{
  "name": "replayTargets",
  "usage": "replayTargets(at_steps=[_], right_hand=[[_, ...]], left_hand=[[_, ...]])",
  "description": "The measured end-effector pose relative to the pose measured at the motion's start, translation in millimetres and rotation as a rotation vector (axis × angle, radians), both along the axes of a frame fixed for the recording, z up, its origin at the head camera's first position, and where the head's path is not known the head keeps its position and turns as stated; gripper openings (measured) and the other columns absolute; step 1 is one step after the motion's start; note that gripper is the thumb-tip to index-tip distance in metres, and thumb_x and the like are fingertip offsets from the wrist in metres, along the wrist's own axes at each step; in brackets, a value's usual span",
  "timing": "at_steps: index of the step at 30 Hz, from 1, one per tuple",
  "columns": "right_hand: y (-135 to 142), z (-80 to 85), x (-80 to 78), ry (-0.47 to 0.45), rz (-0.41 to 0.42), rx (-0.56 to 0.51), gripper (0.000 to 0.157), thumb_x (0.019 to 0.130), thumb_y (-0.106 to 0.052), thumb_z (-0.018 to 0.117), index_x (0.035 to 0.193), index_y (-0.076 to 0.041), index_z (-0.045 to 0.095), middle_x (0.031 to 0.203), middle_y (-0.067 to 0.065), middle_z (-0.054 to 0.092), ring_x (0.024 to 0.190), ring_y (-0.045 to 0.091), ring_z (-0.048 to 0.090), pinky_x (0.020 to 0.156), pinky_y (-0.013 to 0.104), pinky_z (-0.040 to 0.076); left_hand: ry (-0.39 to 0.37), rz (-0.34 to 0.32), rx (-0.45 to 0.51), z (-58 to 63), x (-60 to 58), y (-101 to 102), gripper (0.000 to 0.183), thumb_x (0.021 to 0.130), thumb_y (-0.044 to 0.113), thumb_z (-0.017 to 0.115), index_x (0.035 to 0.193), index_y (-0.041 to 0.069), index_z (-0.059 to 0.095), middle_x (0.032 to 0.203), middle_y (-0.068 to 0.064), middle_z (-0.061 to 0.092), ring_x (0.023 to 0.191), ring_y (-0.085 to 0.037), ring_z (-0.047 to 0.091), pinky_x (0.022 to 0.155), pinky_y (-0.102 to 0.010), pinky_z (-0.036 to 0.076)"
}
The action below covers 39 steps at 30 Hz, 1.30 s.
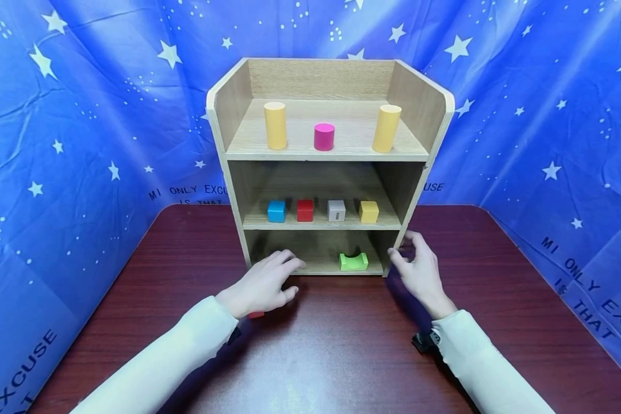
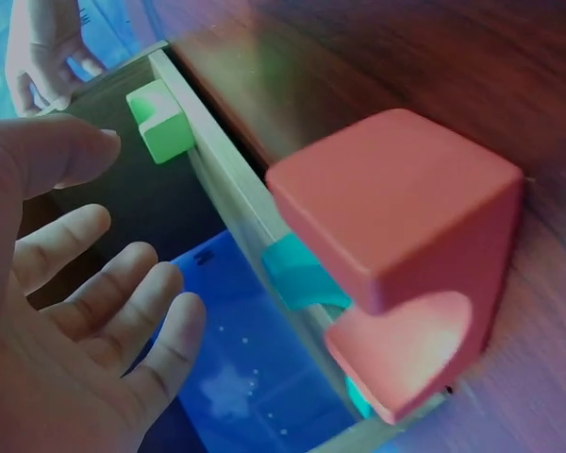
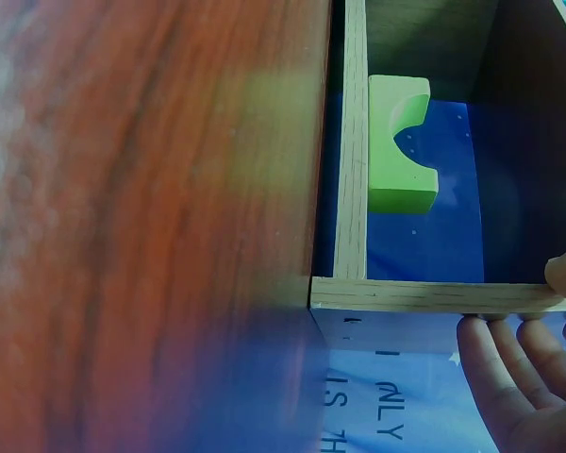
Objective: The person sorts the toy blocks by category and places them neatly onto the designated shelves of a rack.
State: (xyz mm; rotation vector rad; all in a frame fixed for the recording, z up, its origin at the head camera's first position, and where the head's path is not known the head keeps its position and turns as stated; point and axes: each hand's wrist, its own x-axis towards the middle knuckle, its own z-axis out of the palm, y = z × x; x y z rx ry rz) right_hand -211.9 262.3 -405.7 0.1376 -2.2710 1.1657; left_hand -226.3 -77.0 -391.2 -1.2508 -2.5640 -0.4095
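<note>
A small wooden shelf unit (image 1: 321, 156) stands on the table. My right hand (image 1: 419, 270) grips its right side panel low down, thumb at the front edge and fingertips on the outer face. My left hand (image 1: 266, 282) is held in front of the bottom shelf with fingers spread and nothing in them. A red block with a curved notch (image 2: 396, 208) lies on the table beneath that hand, mostly hidden in the head view. Beyond it a teal block (image 2: 302, 274) shows at the bottom shelf. A green notched block (image 1: 353, 262) sits on the bottom shelf's right part.
On the middle shelf stand a blue cube (image 1: 276, 211), a red cube (image 1: 305, 210), a grey cube (image 1: 336, 210) and a yellow cube (image 1: 368, 211). The top shelf holds two yellow cylinders (image 1: 276, 126) and a short magenta cylinder (image 1: 324, 137). Blue starry cloth (image 1: 83, 115) surrounds the table.
</note>
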Motion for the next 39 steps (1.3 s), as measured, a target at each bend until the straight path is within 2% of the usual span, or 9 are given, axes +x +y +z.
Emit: replayTargets(at_steps=[10,16,26,34,39], right_hand=[[-1,0.5,0.4,-0.001,0.000,-0.003,0.037,0.083,-0.005,0.069,0.117,0.001,0.055,0.098,0.011,0.065,0.086,0.022,0.064,0.067,0.019,0.050],[-1,0.4,0.3,-0.001,-0.001,-0.001,0.036,0.083,-0.005,0.069,0.116,0.000,0.055,0.097,0.011,0.065,0.085,0.022,0.065,0.067,0.020,0.051],[-1,0.0,0.1,0.000,-0.004,-0.001,0.036,0.083,-0.005,0.069,0.116,0.001,0.055,0.097,0.011,0.065,0.085,0.022,0.064,0.066,0.016,0.049],[-1,0.0,0.0,-0.004,-0.001,0.000,0.037,0.083,-0.005,0.069,0.117,0.001,0.055,0.098,0.012,0.065,0.087,0.023,0.064,0.067,0.017,0.050],[0,0.2,-0.3,-0.004,0.004,-0.001,0.037,0.083,-0.006,0.069,0.117,0.001,0.055,0.098,0.012,0.065,0.087,0.023,0.065,0.067,0.017,0.050]], left_hand=[[-0.034,0.082,0.042,-5.2,5.9,-15,0.043,0.078,0.025,0.070,0.118,0.013,0.061,0.110,0.001,0.056,0.101,-0.019,0.054,0.086,-0.036,0.047],[-0.023,0.115,0.064,-7.2,9.6,-22,0.044,0.077,0.027,0.072,0.118,0.013,0.062,0.110,0.002,0.057,0.101,-0.018,0.054,0.086,-0.036,0.046],[-0.010,0.194,0.096,-12.6,15.8,-32,0.044,0.073,0.030,0.074,0.112,0.013,0.063,0.101,0.002,0.056,0.089,-0.018,0.053,0.076,-0.036,0.046],[-0.036,0.261,0.111,-16.2,20.0,-41,0.041,0.072,0.029,0.074,0.109,0.015,0.064,0.096,0.001,0.055,0.085,-0.015,0.050,0.066,-0.033,0.045],[-0.054,0.290,0.111,-16.5,23.0,-44,0.040,0.073,0.030,0.073,0.108,0.013,0.064,0.092,-0.001,0.053,0.083,-0.016,0.049,0.065,-0.034,0.045]])
